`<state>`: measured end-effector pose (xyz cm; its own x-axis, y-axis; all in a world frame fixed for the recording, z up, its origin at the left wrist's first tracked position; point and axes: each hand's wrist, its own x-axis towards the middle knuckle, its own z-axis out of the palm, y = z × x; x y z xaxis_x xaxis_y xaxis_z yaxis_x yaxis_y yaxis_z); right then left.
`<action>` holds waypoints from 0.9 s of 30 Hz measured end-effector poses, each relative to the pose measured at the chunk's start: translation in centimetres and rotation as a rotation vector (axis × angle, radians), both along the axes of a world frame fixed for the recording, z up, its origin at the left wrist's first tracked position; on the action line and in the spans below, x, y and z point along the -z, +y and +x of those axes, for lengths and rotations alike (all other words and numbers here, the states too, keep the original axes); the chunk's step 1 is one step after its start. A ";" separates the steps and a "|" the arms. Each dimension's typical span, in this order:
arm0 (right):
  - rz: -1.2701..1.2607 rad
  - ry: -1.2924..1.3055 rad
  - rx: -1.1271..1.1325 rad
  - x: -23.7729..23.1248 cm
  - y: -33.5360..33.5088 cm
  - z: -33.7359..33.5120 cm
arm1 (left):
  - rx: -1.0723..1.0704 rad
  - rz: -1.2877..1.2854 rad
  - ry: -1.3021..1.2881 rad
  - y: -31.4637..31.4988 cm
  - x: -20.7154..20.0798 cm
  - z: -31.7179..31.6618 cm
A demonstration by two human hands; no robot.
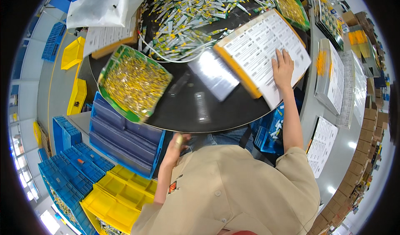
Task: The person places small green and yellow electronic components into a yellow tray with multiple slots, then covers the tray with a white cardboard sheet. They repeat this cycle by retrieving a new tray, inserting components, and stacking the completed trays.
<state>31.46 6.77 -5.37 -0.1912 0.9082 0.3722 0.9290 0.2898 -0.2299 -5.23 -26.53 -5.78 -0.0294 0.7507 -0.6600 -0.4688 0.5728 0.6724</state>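
My right hand lies flat, fingers stretched out, on a stack of printed label sheets with an orange-yellow edge, at the right of the round black table. Just below the table's front edge is my left hand, close to my body. Its fingers are blurred and partly curled, with something pale yellow at one of them; whether it holds anything is unclear. Between the hands, a clear plastic blister strip and a clear plastic sheet rest on the table. Small white-and-green tubes with yellow caps are heaped at the far side.
A green-edged tray full of small yellow pieces sits at the table's left, and a similar tray at the far right. Blue crates and yellow bins stand at the left. A grey side bench bears more sheets.
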 end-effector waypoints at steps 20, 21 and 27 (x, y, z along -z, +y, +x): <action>-0.191 -0.035 -0.224 -2.4 -6.7 -12.4 | 0.254 -0.182 0.819 6.1 -2.0 -22.1; -0.200 -0.030 -0.187 -2.6 -6.9 -13.2 | 0.266 -0.222 0.589 5.4 -3.0 -18.9; -0.400 0.130 -0.160 -7.7 -9.4 -23.0 | 0.056 0.335 0.788 6.1 -7.5 -0.9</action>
